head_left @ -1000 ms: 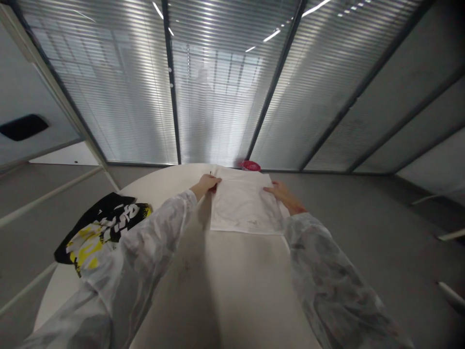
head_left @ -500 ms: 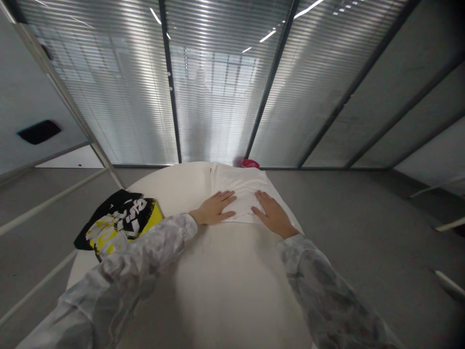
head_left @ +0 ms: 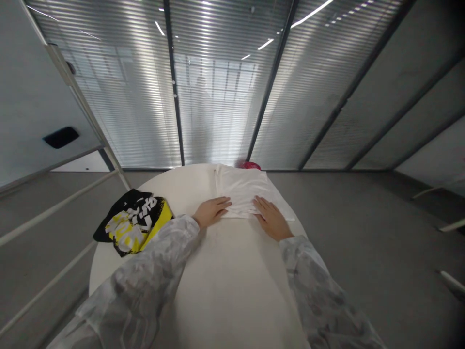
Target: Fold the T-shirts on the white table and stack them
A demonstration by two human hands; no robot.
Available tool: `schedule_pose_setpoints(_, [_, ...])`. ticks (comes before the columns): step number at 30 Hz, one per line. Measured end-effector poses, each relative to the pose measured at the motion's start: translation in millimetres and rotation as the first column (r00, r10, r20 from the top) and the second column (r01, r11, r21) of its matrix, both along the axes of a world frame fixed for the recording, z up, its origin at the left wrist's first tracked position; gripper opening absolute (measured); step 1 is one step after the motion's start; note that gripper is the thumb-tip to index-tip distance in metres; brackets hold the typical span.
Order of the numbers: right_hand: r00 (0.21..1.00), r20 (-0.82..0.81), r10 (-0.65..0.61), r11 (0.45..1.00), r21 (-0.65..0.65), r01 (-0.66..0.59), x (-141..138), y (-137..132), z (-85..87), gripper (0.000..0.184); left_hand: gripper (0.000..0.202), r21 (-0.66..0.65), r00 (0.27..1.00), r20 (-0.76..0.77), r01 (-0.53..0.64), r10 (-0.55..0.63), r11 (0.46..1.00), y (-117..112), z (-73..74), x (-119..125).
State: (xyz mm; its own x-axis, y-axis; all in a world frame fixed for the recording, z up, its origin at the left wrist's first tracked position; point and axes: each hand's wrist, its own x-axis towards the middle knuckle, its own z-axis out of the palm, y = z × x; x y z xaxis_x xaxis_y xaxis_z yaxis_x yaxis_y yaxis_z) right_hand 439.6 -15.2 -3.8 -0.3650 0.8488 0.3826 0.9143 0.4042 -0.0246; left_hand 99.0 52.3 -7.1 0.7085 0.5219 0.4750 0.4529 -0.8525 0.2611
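A folded white garment [head_left: 242,190] lies at the far side of the round white table [head_left: 225,271]. My left hand [head_left: 210,212] rests flat at the garment's near left corner, fingers stretched out on its edge. My right hand [head_left: 269,218] lies flat at the near right edge, fingers spread and touching the cloth. Neither hand grips anything. Both arms are in pale translucent sleeves.
A folded black, yellow and white printed garment [head_left: 133,225] lies on the table's left side. A small red object [head_left: 250,165] peeks out behind the white garment at the far rim. Glass walls with blinds stand beyond; grey floor surrounds the table.
The hands left the garment's far corners, came down flat on it, then slid back to its near edge. The garment now looks shorter front to back.
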Motion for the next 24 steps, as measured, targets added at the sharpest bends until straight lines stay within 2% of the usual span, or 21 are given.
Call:
schedule_pose_setpoints(5, [0.998, -0.066, -0.008, 1.000, -0.003, 0.008, 26.9, -0.2, -8.5, 0.061, 0.045, -0.019, 0.999, 0.036, -0.026, 0.026, 0.999, 1.8, -4.2, -1.3])
schedule_pose_setpoints(9, [0.993, -0.114, -0.031, 0.999, 0.012, 0.033, 28.8, -5.4, -5.8, 0.057, 0.043, -0.014, 0.999, 0.048, -0.019, 0.020, 1.000, 0.4, -4.9, -2.8])
schedule_pose_setpoints(14, [0.987, -0.162, -0.004, 0.998, 0.059, 0.014, 18.3, -16.4, 6.3, 0.049, 0.043, 0.049, 1.000, 0.012, 0.007, -0.008, 0.999, -15.6, 2.8, -4.2])
schedule_pose_setpoints(18, [0.980, -0.198, 0.021, 0.996, 0.094, -0.002, 7.1, -27.9, 14.5, 0.044, 0.050, 0.061, 0.998, -0.054, -0.007, 0.010, 0.998, -40.5, 10.9, -9.3])
schedule_pose_setpoints(20, [0.978, -0.203, 0.038, 0.996, 0.083, -0.021, -3.6, -33.0, 16.7, 0.041, 0.045, 0.049, 0.997, -0.077, -0.010, 0.014, 0.999, -55.3, 15.4, -13.3])
schedule_pose_setpoints(24, [0.970, -0.154, 0.188, 0.982, 0.035, -0.185, -36.5, -38.6, 19.9, 0.034, 0.037, 0.004, 0.986, -0.164, 0.015, -0.014, 1.000, -81.3, 33.5, -27.0])
